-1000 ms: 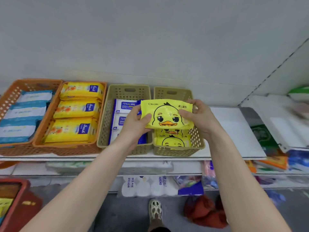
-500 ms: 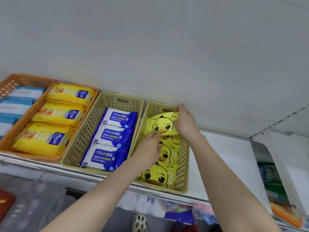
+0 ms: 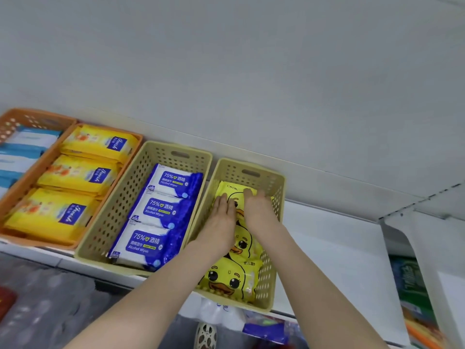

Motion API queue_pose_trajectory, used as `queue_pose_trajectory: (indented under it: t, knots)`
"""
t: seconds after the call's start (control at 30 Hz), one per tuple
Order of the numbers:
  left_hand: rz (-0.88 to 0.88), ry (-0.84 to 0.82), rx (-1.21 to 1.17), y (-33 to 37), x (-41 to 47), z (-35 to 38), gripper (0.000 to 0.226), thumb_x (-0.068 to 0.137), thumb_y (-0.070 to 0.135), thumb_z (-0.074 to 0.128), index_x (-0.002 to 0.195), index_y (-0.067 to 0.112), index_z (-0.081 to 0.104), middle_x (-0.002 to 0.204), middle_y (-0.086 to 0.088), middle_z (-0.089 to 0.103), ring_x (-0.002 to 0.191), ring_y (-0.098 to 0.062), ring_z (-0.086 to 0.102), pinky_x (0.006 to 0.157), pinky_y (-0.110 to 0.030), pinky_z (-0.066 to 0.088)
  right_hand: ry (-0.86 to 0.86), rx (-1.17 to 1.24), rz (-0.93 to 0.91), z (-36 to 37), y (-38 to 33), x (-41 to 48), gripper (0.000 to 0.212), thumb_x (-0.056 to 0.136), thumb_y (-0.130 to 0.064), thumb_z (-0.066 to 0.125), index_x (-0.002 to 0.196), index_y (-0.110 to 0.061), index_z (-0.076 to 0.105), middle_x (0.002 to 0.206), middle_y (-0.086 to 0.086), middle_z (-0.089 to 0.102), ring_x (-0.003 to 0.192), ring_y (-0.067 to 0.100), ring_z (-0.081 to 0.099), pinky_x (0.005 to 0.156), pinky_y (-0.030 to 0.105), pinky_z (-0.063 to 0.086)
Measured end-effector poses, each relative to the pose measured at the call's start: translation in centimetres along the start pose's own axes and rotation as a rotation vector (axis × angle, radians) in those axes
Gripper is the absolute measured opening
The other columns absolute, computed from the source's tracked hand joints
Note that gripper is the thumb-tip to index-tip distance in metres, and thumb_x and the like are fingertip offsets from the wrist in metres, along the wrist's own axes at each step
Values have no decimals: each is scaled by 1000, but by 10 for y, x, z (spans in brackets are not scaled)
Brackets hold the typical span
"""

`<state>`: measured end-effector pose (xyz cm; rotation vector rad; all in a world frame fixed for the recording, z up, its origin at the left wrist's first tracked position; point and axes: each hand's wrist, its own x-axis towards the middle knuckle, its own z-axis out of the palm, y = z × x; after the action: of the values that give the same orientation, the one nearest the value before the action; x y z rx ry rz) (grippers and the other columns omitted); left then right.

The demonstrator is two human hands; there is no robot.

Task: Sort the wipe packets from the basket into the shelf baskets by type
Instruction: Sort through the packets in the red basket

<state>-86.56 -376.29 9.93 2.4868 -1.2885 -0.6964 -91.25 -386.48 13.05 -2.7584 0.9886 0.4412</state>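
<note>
The duck packet [image 3: 230,190] is pressed into the beige basket [image 3: 269,178] by the flat, straight-fingered left hand [image 3: 221,215] and right hand [image 3: 256,206]; it could be skewed by uneven pressure.

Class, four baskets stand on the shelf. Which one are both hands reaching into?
The rightmost beige basket, holding the yellow duck packets; the left hand and right hand press flat on its rear packet.

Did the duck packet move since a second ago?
Yes. The duck packet went from held above the beige basket down into its far end.
</note>
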Motion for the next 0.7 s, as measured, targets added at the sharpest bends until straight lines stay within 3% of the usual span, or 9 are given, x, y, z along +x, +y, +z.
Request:
queue_pose_trajectory:
  t: [0.2, 0.27, 0.43, 0.57, 0.7]
  knots:
    - [-1, -29, 91, -1, 3, 5, 87, 90, -3, 50, 154, 0, -9, 161, -25, -16, 150, -36, -14, 123, -37, -2, -54, -131, 27, 4, -2, -1, 60, 87, -4, 51, 143, -3, 30, 135, 27, 41, 124, 44, 42, 98, 43, 43]
    - [0, -38, 93, -2, 4, 6, 91, 89, -3, 53, 154, 2, -10, 161, -23, -18, 150, -33, -15, 124, -36, 0, -83, -179, 0, 7, -3, 3, 64, 86, -4, 51, 144, -1, 26, 135, 29, 43, 127, 43, 39, 104, 45, 38]
    - [21, -34, 74, -6, 5, 6, 93, 87, -6, 54, 156, 7, -8, 162, -18, -19, 151, -30, -15, 124, -38, 7, -139, -130, -20, -2, 0, -1, 70, 90, 2, 48, 152, -1, 15, 148, 33, 26, 139, 47, 23, 117, 48, 22]
    - [66, 104, -3, -2, -2, -8, 72, 92, 1, 54, 155, 9, 21, 163, -18, 10, 152, -34, 7, 123, -37, 13, -18, 98, -87, -5, 7, -13, 64, 90, 6, 45, 150, -9, 28, 145, 23, 33, 137, 40, 30, 110, 40, 30]
    - [181, 398, -98, -1, -25, -34, 49, 90, 4, 61, 138, 9, 54, 144, -12, 51, 132, -30, 48, 105, -39, 42, 238, 212, -203, -10, 8, -35, 59, 92, -4, 57, 146, -14, 37, 145, 16, 39, 137, 34, 33, 109, 37, 32]
